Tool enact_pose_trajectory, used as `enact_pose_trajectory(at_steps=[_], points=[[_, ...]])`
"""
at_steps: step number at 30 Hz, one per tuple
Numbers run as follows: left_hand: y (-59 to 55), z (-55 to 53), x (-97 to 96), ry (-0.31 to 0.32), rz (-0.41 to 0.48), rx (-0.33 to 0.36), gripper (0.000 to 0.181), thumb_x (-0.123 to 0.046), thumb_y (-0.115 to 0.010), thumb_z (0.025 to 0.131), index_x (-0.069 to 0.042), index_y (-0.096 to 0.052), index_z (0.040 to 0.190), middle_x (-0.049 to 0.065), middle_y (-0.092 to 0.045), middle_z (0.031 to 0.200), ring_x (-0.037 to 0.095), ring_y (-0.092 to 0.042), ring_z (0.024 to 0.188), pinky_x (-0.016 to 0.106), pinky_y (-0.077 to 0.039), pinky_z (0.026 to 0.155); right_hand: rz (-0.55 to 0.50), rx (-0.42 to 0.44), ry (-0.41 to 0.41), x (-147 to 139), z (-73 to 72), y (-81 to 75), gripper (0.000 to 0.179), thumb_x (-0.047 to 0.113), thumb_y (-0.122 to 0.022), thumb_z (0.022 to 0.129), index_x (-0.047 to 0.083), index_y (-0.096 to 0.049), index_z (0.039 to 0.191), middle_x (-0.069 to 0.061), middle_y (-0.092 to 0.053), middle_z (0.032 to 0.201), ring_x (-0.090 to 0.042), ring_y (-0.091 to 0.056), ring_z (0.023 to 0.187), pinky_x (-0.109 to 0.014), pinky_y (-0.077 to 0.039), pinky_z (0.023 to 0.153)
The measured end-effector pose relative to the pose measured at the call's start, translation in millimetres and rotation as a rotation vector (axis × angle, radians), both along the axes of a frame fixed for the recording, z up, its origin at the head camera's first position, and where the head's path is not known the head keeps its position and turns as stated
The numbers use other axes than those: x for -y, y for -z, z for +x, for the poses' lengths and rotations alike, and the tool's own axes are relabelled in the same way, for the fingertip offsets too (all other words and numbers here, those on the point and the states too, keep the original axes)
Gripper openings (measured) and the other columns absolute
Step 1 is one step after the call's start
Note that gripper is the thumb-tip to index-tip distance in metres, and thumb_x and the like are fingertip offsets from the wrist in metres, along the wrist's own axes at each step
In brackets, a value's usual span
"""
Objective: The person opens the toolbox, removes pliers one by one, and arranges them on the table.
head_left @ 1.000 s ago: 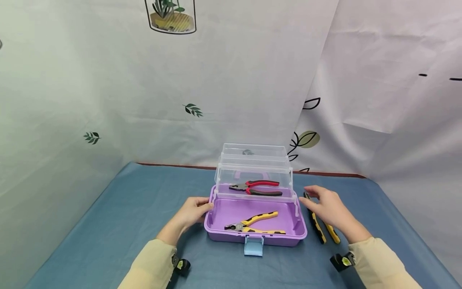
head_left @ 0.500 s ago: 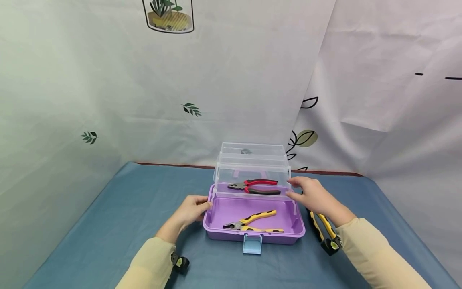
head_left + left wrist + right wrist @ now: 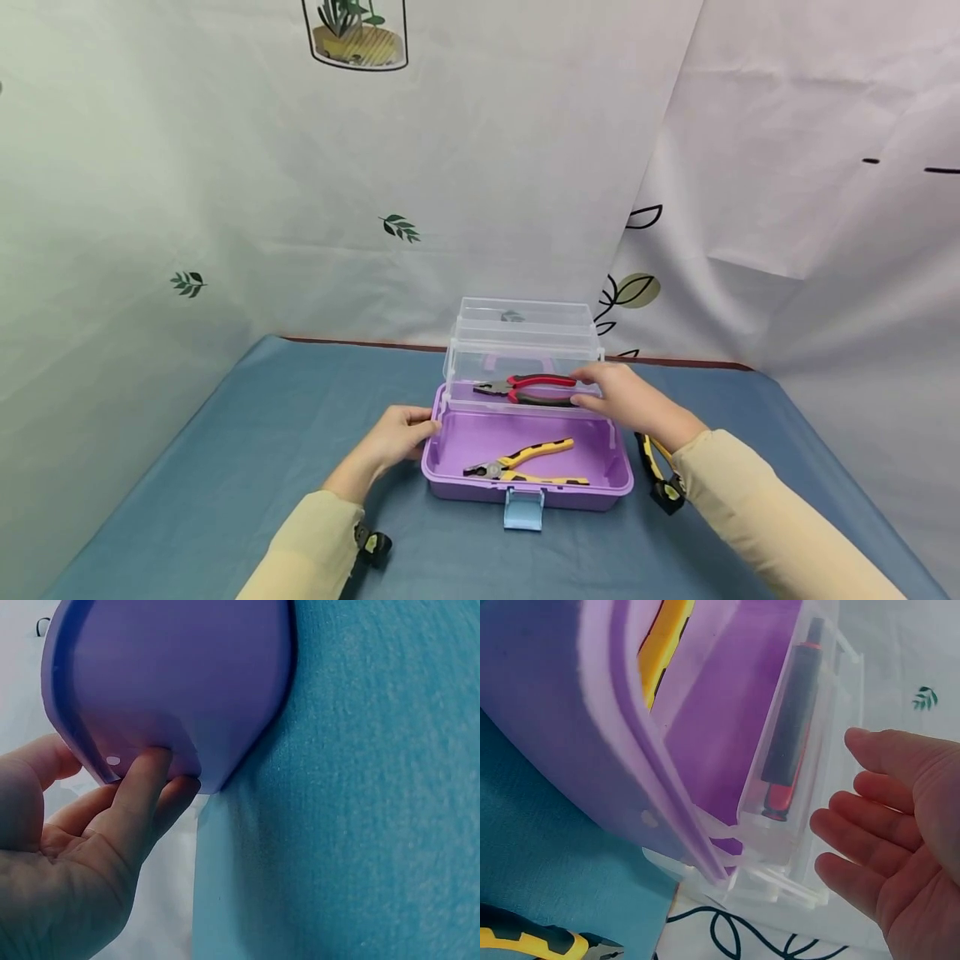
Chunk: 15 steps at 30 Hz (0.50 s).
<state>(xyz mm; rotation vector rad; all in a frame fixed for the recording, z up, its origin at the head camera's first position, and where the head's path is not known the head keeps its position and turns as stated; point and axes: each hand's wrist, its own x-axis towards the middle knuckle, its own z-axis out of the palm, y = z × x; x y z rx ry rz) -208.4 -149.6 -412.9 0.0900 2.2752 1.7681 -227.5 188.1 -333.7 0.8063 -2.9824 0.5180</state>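
A purple toolbox stands with its clear lid raised. My left hand pinches its left side, thumb over the rim and fingers against the outer wall. Red-and-black pliers lie in the clear upper tray, jaws to the left. Over the tray's right end, my right hand reaches in with thumb and fingers apart, fingertips close by the pliers' handles. In the right wrist view the right hand has loosely bent fingers around nothing. Yellow-and-black pliers lie spread on the box's purple floor.
Another pair of yellow-and-black pliers lies on the blue tablecloth right of the box, partly hidden under the right forearm. A light blue latch hangs at the box's front. A pale patterned curtain rises behind the table.
My right hand has moved left from above the pliers on the cloth to the tray's right end, beside the red-and-black pliers. The left hand has kept its hold on the box.
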Motion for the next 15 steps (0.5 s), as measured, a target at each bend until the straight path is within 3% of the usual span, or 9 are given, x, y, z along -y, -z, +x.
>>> enact_pose_trajectory(at_steps=[15], points=[[1.8, -1.4, -1.6, -0.032, -0.007, 0.012, 0.038, -0.007, -0.055, 0.091, 0.011, -0.055, 0.125, 0.027, -0.062, 0.115, 0.026, -0.066, 0.096, 0.039, -0.06, 0.074, 0.076, 0.088, 0.002, 11.8, -13.0, 1.1, 0.044, 0.024, -0.065, 0.089, 0.002, -0.058, 0.127, -0.015, -0.061, 0.125, -0.033, -0.055, 0.119, -0.049, -0.047, 0.098]])
